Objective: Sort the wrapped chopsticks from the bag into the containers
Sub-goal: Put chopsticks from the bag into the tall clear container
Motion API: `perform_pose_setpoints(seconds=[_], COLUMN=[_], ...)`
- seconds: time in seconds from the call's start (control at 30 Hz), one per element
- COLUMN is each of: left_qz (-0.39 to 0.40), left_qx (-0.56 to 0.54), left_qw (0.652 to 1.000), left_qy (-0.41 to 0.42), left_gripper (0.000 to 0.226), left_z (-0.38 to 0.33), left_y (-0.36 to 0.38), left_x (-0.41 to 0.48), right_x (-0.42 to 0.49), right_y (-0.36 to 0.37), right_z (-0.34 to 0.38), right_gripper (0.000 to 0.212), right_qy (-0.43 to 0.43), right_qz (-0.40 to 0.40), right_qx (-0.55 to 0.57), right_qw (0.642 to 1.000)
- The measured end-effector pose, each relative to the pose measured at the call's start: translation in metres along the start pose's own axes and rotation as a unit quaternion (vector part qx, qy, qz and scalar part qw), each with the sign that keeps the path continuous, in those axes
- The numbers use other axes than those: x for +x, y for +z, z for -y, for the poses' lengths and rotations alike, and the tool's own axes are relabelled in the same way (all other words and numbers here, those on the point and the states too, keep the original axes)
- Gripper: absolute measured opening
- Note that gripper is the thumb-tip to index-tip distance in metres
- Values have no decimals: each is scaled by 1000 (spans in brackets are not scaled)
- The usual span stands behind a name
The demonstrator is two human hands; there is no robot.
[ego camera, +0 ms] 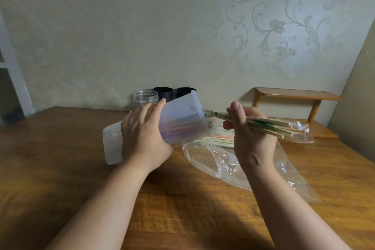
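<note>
My left hand (145, 134) grips a tall frosted plastic container (183, 121), tilted with its open mouth pointing right; coloured wrapped chopsticks show faintly through its wall. My right hand (246, 134) holds a bundle of green-printed wrapped chopsticks (269, 126), whose tips reach just into the container's mouth. More wrapped chopsticks (221, 136) lie on the table behind my right hand, next to the crumpled clear plastic bag (221, 160).
A clear jar (145, 98) and two black cylinders (163, 92) stand at the back by the wall. A small wooden shelf (296, 95) sits at the back right. The wooden table (60, 168) stretches to the left and front.
</note>
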State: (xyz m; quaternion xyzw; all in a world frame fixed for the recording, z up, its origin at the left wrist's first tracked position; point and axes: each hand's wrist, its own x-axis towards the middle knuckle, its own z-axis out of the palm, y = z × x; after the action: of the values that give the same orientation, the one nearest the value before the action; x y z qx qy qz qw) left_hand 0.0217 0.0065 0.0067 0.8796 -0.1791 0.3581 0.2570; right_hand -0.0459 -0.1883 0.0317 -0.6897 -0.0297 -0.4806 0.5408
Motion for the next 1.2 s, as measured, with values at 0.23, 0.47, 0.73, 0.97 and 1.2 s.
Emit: perform_pose_setpoints(seconds=[0.23, 0.47, 0.73, 0.97, 1.2], left_qz=[32, 20, 30, 34, 31], left_qx=[-15, -29, -27, -26, -22], left_qw=[998, 998, 998, 998, 998], left_qy=[47, 46, 56, 56, 56], left_gripper=[103, 103, 102, 101, 101], left_z=[-4, -2, -1, -3, -2], left_y=[2, 3, 2, 1, 1], left_x=[-3, -1, -2, -2, -2], right_x=[3, 3, 1, 2, 1], right_y=[2, 2, 6, 10, 5], right_z=[-5, -5, -11, -10, -19], right_gripper=[19, 24, 27, 15, 41], right_qy=[187, 255, 251, 242, 196], right_qz=[50, 1, 64, -31, -2], right_qx=[69, 172, 128, 188, 94], right_qw=[979, 952, 957, 951, 976])
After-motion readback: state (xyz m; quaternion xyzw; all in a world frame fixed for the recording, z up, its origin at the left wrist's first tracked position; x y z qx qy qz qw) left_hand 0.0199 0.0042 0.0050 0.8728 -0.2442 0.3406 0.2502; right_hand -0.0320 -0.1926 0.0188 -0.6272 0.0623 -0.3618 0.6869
